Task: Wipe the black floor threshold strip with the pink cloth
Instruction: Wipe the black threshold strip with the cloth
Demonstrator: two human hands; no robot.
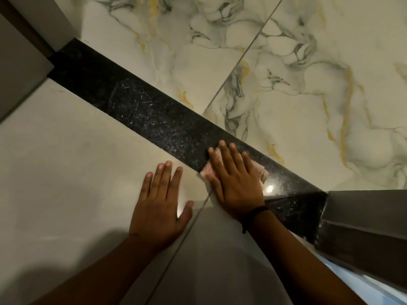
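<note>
I'm reading the pink cloth as soft, light and limp, so I'd be pinning it with a flat palm rather than pinching. It's lying on the near edge of the black threshold strip, spilling slightly onto the pale floor tile. Right hand is pressing flat on it, fingers spread. Left hand is bracing open on the tile just beside, holding nothing. Polished strip is probably letting the cloth slide easily.
</note>
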